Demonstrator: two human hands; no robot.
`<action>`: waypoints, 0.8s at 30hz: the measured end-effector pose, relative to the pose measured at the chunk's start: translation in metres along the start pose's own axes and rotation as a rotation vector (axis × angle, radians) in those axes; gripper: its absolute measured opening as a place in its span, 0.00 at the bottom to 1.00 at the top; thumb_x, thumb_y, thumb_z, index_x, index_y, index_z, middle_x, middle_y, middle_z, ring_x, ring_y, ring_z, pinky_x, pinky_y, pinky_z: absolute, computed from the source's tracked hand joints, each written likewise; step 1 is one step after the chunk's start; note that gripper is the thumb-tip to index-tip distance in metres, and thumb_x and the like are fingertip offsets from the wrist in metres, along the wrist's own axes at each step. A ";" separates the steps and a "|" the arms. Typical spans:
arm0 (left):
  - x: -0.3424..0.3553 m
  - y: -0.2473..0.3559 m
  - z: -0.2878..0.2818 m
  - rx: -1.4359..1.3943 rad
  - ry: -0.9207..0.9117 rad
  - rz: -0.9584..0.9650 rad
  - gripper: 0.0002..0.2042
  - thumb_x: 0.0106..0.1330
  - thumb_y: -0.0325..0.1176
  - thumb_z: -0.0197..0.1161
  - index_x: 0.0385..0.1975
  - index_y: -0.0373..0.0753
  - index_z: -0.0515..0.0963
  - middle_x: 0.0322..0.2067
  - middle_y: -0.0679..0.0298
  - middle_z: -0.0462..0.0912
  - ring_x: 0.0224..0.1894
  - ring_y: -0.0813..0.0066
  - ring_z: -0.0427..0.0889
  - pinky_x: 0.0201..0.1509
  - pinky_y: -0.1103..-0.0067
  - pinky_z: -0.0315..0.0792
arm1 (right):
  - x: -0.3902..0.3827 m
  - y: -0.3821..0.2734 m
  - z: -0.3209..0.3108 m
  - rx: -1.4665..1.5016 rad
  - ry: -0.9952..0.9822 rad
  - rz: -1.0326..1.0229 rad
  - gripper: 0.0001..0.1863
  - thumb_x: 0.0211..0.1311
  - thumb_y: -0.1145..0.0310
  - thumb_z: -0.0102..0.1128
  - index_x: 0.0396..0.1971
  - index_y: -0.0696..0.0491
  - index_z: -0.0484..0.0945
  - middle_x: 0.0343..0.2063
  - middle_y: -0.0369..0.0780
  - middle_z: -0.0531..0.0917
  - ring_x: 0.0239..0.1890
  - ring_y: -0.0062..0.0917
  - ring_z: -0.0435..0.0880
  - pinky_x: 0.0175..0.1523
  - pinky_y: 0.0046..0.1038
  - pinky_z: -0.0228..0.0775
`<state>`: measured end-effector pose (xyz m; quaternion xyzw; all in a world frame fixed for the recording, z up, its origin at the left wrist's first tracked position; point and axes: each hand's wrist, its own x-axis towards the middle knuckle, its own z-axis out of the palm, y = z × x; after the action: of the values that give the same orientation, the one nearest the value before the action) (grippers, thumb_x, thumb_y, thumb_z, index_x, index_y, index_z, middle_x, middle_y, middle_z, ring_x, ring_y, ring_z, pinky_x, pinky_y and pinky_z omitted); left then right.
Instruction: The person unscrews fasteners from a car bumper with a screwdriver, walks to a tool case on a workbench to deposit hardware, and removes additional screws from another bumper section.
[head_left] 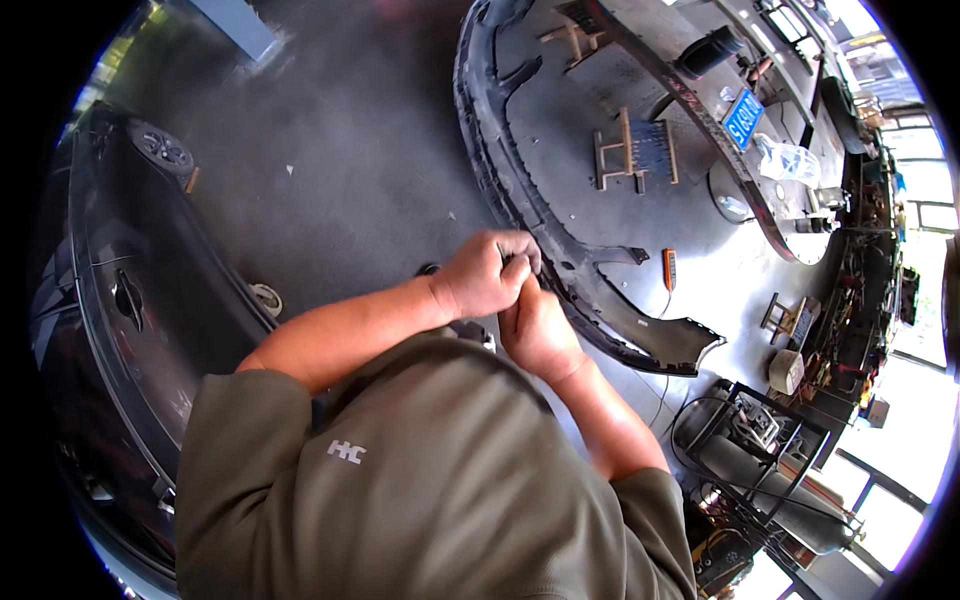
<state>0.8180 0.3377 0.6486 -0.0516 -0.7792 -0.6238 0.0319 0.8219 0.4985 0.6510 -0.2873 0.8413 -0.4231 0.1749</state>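
Observation:
My left hand [484, 274] and my right hand [541, 328] meet in front of my chest, both with curled fingers. A little dark material shows between the left fingers and the right fingertips, too small to name. Just beyond them runs a long curved black car bumper cover [510, 190], its clips and inner edge showing. The hands overlap its near edge in the head view; I cannot tell whether they touch it.
A dark car [150, 270] stands at my left. Beyond the bumper are a low stool [640, 150], an orange corded device [669, 270] and a workbench [690, 100] bearing a blue plate [741, 119] and a plastic bag [790, 160]. An air compressor [790, 505] stands at the lower right.

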 end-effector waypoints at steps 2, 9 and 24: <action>0.014 -0.011 -0.045 0.029 0.000 -0.012 0.08 0.63 0.24 0.50 0.28 0.32 0.78 0.27 0.54 0.84 0.30 0.60 0.83 0.39 0.69 0.78 | 0.042 -0.023 0.013 0.022 -0.041 0.048 0.11 0.71 0.68 0.54 0.42 0.61 0.68 0.23 0.60 0.81 0.27 0.61 0.81 0.32 0.57 0.73; 0.052 -0.047 -0.176 -0.035 0.037 -0.175 0.10 0.70 0.30 0.52 0.31 0.33 0.79 0.27 0.58 0.83 0.31 0.69 0.81 0.41 0.73 0.76 | 0.177 -0.076 0.037 0.141 -0.221 0.057 0.10 0.73 0.67 0.52 0.41 0.59 0.71 0.26 0.58 0.82 0.32 0.58 0.82 0.38 0.49 0.74; 0.221 -0.093 -0.417 -0.236 0.046 -0.470 0.24 0.81 0.46 0.42 0.21 0.39 0.69 0.17 0.73 0.65 0.21 0.84 0.61 0.27 0.80 0.59 | 0.499 -0.108 0.028 0.031 -0.429 -0.148 0.13 0.72 0.62 0.55 0.34 0.57 0.71 0.20 0.53 0.79 0.25 0.54 0.81 0.32 0.50 0.72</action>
<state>0.5810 -0.0806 0.6751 0.1416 -0.6907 -0.7018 -0.1023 0.4865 0.1150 0.6967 -0.4291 0.7549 -0.3769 0.3225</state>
